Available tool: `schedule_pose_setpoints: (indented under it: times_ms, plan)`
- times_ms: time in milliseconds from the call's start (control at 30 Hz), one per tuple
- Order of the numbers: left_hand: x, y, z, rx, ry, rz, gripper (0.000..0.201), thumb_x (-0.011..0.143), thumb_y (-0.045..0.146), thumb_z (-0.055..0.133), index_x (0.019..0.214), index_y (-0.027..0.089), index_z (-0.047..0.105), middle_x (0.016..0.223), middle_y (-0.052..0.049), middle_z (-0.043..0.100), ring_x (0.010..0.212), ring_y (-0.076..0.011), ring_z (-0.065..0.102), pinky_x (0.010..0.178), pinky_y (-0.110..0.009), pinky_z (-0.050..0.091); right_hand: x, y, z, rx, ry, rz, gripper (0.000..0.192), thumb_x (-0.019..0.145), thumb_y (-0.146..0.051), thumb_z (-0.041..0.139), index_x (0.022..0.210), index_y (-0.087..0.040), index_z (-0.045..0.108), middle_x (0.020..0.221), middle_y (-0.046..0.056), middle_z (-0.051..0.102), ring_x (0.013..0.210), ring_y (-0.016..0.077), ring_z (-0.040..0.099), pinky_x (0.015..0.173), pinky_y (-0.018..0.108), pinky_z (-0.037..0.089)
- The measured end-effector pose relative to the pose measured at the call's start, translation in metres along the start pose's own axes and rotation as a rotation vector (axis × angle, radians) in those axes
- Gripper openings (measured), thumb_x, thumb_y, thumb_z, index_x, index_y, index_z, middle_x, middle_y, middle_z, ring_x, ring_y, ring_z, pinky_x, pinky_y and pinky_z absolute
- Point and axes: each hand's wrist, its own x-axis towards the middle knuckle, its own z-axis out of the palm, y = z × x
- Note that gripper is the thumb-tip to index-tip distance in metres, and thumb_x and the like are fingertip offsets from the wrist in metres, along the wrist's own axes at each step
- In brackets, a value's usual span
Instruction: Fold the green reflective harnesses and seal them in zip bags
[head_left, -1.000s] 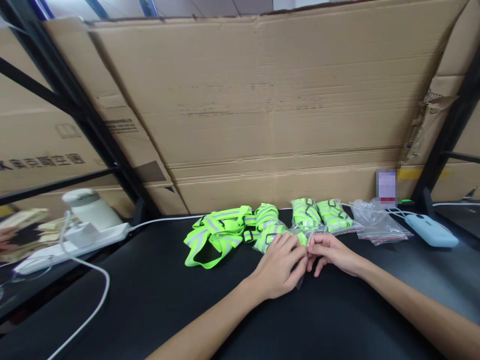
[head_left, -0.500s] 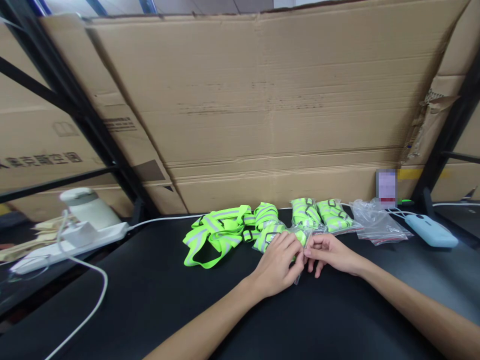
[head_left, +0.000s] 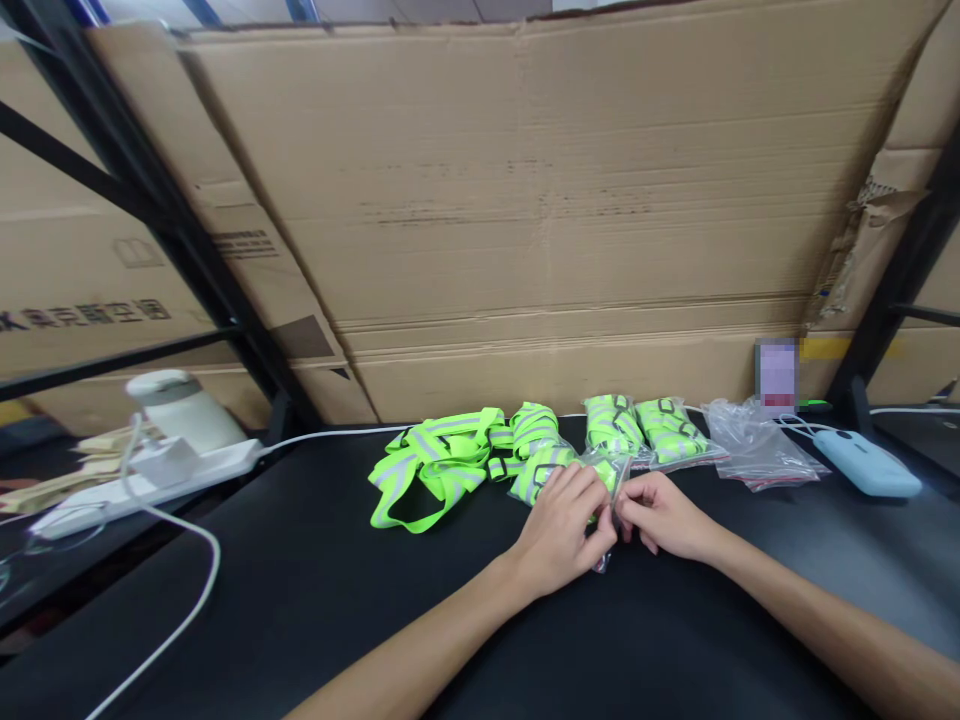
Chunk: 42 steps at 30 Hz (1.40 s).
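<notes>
My left hand (head_left: 561, 530) and my right hand (head_left: 664, 515) meet at the middle of the black table (head_left: 315, 610). Both pinch the open end of a clear plastic bag (head_left: 541, 470) that holds a folded neon-green reflective strap. The bag lies flat, its mouth between my fingertips. To its left an unbagged green reflective strap (head_left: 431, 465) lies spread out. Behind my hands sit two bagged straps (head_left: 645, 430) side by side, and one more rolled strap (head_left: 534, 425) lies beside the loose one.
Empty clear bags (head_left: 757, 445) lie at the right, beside a light-blue device (head_left: 866, 462) with a cable. A white power strip (head_left: 142, 485) with a charger and a white round appliance (head_left: 176, 410) sit at the left. Large cardboard sheets (head_left: 540, 200) lean behind the table.
My hands stayed on the bag's mouth; the fingers shifted slightly along it, and the view moved a little.
</notes>
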Motion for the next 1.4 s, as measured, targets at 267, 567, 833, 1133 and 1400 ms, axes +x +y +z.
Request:
schedule_pose_setpoints:
  times_ms: [267,567,833,1133,1400]
  plan:
    - [0.002,-0.012,-0.015,-0.252,0.181,-0.138,0.018,0.094,0.017,0.042,0.077,0.022,0.044,0.078,-0.002,0.049,0.073,-0.018,0.049,0.066,-0.031,0.041,0.002,0.003,-0.004,-0.14,0.15,-0.133,0.024,0.069,-0.018,0.052,0.049,-0.021,0.038,0.054,-0.005,0.043,0.054,0.0106,0.038,0.054,0.024,0.031]
    - [-0.002,-0.006,-0.012,-0.234,0.175,-0.136,0.017,0.097,0.018,0.043,0.081,0.021,0.046,0.082,-0.003,0.052,0.078,-0.019,0.05,0.072,-0.034,0.043,-0.008,-0.011,-0.006,-0.614,0.287,-0.289,0.007,0.079,-0.016,0.057,0.079,-0.021,0.062,0.06,-0.007,0.041,0.054,0.0111,0.041,0.058,0.024,0.031]
    - [0.001,-0.005,-0.009,-0.203,0.047,-0.106,0.021,0.102,0.023,0.042,0.083,0.02,0.052,0.084,-0.003,0.055,0.081,-0.0193,0.051,0.078,-0.035,0.041,-0.007,-0.021,0.0,-0.691,0.324,0.004,0.028,0.09,-0.043,0.058,0.072,-0.022,0.061,0.059,-0.004,0.049,0.054,0.0134,0.045,0.053,0.025,0.024]
    - [0.003,-0.02,-0.019,-0.138,0.094,-0.085,0.022,0.102,0.023,0.045,0.083,0.02,0.055,0.083,-0.003,0.058,0.081,-0.0193,0.053,0.08,-0.036,0.04,0.002,0.001,-0.003,-0.346,0.334,-0.068,0.032,0.084,-0.044,0.064,0.065,-0.018,0.063,0.055,-0.009,0.018,0.053,0.0104,0.017,0.052,0.025,0.017]
    - [0.001,-0.045,-0.025,-0.065,0.262,-0.329,0.023,0.103,0.031,0.044,0.119,0.02,0.057,0.12,-0.01,0.059,0.117,-0.0262,0.053,0.104,-0.043,0.041,0.004,-0.007,-0.028,-0.201,0.417,-0.251,0.048,0.085,-0.044,0.068,0.052,-0.021,0.041,0.06,-0.007,0.021,0.06,0.0132,0.025,0.059,0.029,0.024]
